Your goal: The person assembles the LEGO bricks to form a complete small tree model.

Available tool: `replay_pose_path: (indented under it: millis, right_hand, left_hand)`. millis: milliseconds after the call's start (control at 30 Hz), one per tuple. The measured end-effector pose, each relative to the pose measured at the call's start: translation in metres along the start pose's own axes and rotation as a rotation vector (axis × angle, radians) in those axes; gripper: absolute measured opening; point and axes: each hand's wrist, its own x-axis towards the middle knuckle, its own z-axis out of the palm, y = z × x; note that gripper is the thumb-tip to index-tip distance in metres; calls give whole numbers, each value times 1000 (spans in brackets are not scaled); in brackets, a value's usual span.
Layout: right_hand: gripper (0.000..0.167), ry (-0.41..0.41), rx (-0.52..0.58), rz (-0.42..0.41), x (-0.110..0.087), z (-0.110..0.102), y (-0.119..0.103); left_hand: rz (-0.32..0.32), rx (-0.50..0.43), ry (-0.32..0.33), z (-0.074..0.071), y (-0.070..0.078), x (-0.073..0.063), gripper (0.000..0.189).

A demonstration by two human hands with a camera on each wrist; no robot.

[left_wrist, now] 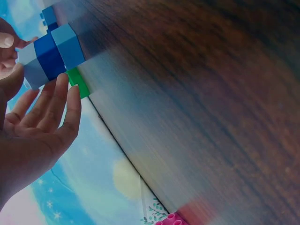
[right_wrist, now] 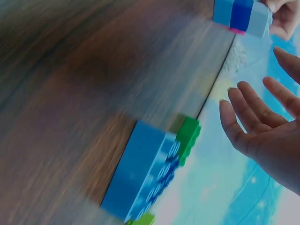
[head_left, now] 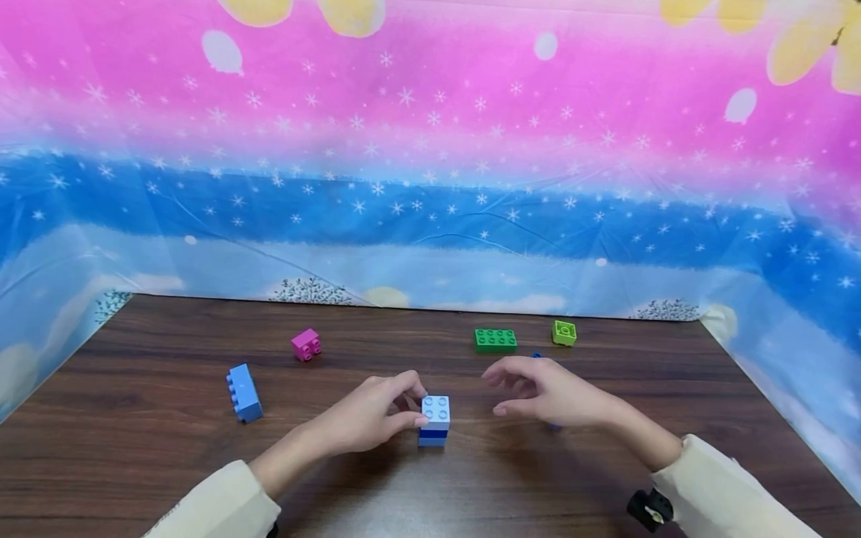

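A stack of three building bricks stands upright on the table: a pale blue brick on top, a dark blue brick in the middle, and a mid-blue brick at the bottom. My left hand holds the pale top brick at its left side, thumb in front and fingers behind. Apart from the stack, to its right, my right hand hovers with relaxed fingers and nothing in them. Beneath it, mostly hidden in the head view, lies a long blue brick; darker blue studs show just beyond it.
Toward the back right lie a green brick and a lime brick. On the left are a pink brick and a long blue brick on its side. A printed cloth hangs along the table's back edge.
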Motion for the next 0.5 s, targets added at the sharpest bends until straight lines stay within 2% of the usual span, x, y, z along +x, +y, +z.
replay_pose_path:
  millis: [500]
  right_hand:
    - [41, 41, -160, 97, -43, -20, 37]
  left_hand:
    - [-24, -16, -13, -1, -1, 1, 17]
